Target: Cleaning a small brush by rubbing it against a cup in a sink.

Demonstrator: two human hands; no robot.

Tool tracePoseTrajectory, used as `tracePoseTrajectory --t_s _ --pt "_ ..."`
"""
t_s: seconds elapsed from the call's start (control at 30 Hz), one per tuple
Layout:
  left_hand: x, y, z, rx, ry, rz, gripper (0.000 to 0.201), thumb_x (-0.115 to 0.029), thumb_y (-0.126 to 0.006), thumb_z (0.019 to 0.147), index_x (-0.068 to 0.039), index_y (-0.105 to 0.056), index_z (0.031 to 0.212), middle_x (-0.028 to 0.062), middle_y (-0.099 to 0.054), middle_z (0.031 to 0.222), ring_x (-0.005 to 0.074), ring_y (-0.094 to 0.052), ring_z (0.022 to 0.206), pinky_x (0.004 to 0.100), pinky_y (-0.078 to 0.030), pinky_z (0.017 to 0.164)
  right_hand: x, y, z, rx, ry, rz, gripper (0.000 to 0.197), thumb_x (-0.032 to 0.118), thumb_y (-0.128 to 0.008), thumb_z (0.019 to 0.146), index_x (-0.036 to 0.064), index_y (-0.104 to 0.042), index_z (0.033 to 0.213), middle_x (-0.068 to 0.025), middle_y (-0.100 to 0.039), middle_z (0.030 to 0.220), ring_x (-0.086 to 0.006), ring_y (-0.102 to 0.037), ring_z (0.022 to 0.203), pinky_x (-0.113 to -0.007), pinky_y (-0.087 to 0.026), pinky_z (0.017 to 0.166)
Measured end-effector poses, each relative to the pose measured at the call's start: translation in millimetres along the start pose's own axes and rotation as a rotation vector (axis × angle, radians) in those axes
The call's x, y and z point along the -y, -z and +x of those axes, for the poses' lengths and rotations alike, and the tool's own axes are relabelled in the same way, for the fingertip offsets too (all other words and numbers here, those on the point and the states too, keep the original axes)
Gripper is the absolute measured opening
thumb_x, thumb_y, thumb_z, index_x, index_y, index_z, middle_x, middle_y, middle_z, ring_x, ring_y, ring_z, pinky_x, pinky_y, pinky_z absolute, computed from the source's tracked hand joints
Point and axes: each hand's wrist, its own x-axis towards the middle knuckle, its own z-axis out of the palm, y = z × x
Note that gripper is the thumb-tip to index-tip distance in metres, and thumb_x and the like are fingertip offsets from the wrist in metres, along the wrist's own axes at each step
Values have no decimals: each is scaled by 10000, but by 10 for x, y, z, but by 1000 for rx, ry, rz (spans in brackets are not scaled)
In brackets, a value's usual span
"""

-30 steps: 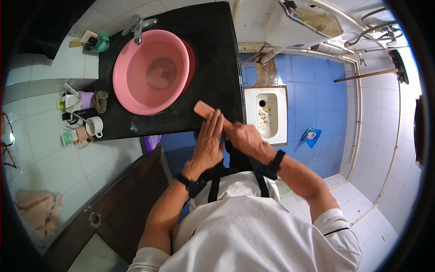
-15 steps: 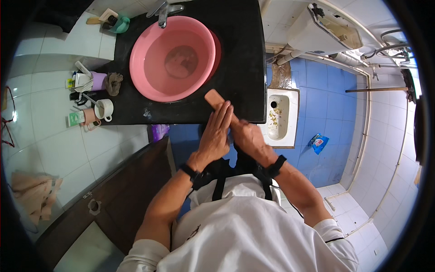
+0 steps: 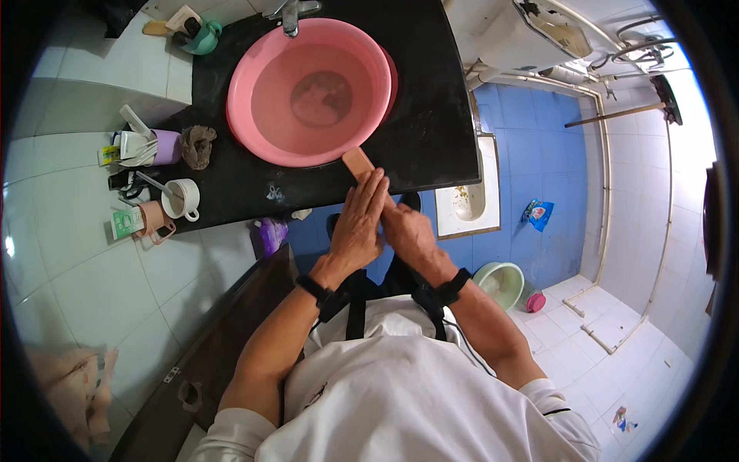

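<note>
A flat peach-coloured bar [image 3: 357, 162] with a rounded end lies slantwise under my hands, its far end beside the near rim of a pink basin [image 3: 237, 127]. My left hand [image 3: 356, 229] rests on it with fingers straight and laid flat along its upper side. Lower down, my right hand [image 3: 412, 232] is closed round the bar's near end, which the fingers hide. Both hands are just in front of the black counter's edge. The basin stands on the counter under a metal tap [image 3: 290, 17] and holds water, with a round dark patch showing at its bottom.
Cups with toothbrushes, including a purple cup [image 3: 166, 147] and a white mug [image 3: 181, 200], line the left of the black counter [image 3: 431, 146]. A squat toilet [image 3: 466, 208] lies at right on the blue floor [image 3: 531, 177]. A pale green basin [image 3: 500, 283] stands by my right forearm.
The view has shifted, bringing the pale green basin into sight. The bar's far end now appears closer to the pink basin's rim. Both hands keep the same hold.
</note>
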Motion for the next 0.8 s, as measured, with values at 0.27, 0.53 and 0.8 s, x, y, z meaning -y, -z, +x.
tracePoseTrajectory --t_s 0.27,0.53,0.8 --pt "38 -142 592 -15 -211 -73 926 65 -694 705 -8 -330 1553 172 -289 1648 343 -253 1541 527 -240 1241 -161 259 189 -196 -108 -2 204 131 -602 915 56 -653 1098 -246 -678 796 -457 -665 740 -526 -523 630" --pt "100 71 -292 -55 9 31 975 111 -647 687 16 -257 1575 218 -274 1642 421 -217 1539 513 -241 1242 234 -93 -61 -29 50 -33 291 114 -636 890 72 -660 1177 -212 -704 825 -401 -706 710 -474 -569 610" --pt "-345 -600 1039 29 -203 -86 827 52 -635 758 13 -349 1532 198 -317 1629 371 -261 1532 505 -270 1228 -666 698 106 -231 -155 -99 166 160 -635 917 51 -659 1040 -223 -670 738 -433 -673 684 -506 -532 587"
